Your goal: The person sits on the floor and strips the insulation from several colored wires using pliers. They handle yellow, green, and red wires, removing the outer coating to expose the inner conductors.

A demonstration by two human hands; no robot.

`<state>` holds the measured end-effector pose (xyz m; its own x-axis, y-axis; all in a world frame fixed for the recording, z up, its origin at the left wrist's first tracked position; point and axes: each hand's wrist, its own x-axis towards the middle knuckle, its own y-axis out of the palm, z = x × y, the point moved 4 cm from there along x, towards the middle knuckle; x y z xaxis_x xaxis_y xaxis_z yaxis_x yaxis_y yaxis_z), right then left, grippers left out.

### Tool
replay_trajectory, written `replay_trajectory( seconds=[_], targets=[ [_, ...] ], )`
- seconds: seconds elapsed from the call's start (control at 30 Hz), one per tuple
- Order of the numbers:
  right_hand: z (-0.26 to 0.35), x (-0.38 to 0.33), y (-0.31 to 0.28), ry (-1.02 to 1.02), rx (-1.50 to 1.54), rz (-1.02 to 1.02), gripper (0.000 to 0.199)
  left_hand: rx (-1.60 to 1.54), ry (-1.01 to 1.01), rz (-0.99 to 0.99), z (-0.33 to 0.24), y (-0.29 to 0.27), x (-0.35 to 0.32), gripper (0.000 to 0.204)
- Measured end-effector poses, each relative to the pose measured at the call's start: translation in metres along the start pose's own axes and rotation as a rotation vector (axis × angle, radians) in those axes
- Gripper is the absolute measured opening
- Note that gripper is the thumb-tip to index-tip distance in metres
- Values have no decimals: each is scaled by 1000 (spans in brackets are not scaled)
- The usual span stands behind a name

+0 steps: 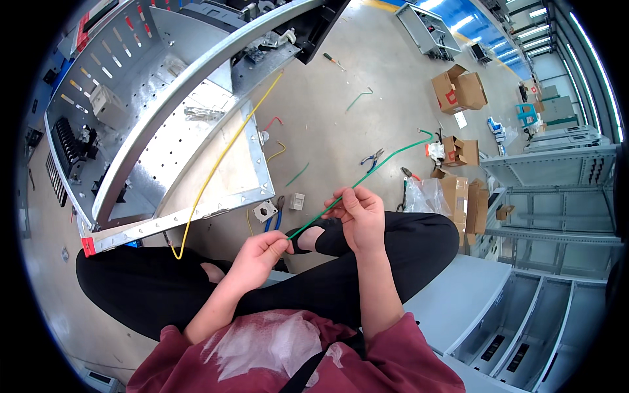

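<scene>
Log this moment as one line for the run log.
left hand: pinches near end of green wire | right hand: grips same wire farther along | yellow wire: hangs from metal cabinet frame

I see both my forearms coming up from the lower edge, bare below pushed-up red sleeves, elbows bent and converging in front of my chest above my crossed legs. My left hand [259,252] sits lower and nearer to me, fingers curled, thumb and forefinger pinched together. My right hand [359,213] is raised a little higher and further out, wrist bent, fingers folded in a closed pinch.
</scene>
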<state>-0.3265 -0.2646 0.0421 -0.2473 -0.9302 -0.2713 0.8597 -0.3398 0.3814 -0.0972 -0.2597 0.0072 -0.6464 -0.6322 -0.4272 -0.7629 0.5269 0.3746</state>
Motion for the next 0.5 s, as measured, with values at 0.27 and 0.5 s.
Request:
replay_trajectory(
  seconds=[0.27,0.5],
  targets=[
    [9,4,-2,-40,-14,-92,22,-30,45,19,1,3,-1,24],
    [-22,-1,26,122,-154,51,19,-24,56,-52,-2,-1,0,25]
  ],
)
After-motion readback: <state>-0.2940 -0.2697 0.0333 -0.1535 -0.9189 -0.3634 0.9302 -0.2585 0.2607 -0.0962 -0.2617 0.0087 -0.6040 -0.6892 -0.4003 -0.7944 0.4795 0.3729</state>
